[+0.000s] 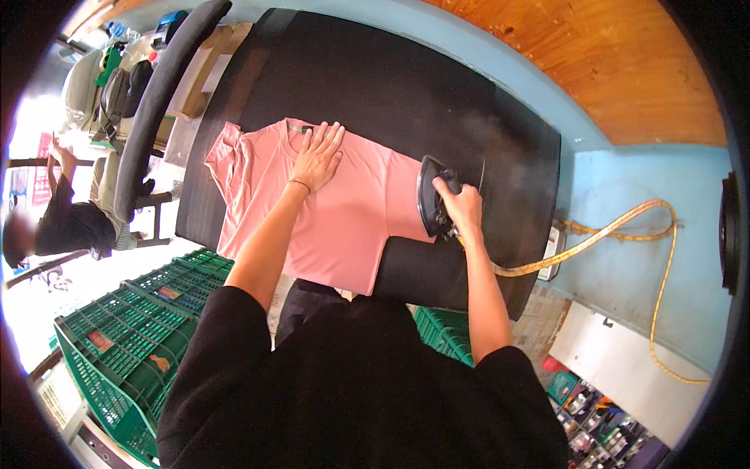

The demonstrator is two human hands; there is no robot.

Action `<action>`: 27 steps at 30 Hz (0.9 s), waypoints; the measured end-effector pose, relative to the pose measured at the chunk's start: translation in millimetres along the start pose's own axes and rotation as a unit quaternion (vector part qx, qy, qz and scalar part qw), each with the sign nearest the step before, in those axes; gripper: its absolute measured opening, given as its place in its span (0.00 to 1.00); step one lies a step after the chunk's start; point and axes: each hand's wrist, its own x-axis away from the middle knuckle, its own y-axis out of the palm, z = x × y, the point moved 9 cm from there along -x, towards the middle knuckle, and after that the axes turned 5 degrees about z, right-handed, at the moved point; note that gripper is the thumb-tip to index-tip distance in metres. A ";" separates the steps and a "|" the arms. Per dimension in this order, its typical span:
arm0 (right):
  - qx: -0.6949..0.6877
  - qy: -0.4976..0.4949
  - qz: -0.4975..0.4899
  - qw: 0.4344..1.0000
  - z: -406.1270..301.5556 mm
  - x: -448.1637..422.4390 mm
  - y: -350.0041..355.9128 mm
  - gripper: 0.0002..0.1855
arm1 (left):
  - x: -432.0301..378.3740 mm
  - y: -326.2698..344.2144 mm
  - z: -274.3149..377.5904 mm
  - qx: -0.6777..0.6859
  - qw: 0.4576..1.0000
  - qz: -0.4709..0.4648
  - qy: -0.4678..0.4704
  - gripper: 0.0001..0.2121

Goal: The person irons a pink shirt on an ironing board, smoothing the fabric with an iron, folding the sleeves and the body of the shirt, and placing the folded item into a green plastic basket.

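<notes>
A pink T-shirt (345,217) lies on a black padded ironing table (375,76), its collar pointing away from me and its hem at the near edge. My left hand (318,157) rests flat on the shirt just beside the collar, fingers somewhat spread, holding nothing. On the right, my right hand (463,205) grips a black iron (432,196), which stands at the end of the right sleeve. The left sleeve is bunched and creased, while the right sleeve lies flat. The iron's soleplate underside is hidden.
A yellow hose (586,237) runs from the iron towards the blue wall (621,176). Green plastic crates (129,334) stand at the lower left. A long dark padded arm (152,111) is left of the table. Another person (76,225) is at the far left.
</notes>
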 end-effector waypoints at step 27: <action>0.115 -0.121 -0.015 0.986 -167.0 -11.0 80.4 0.45 | 39.0 -37.3 -97.4 0.024 0.997 -0.037 -0.055 0.26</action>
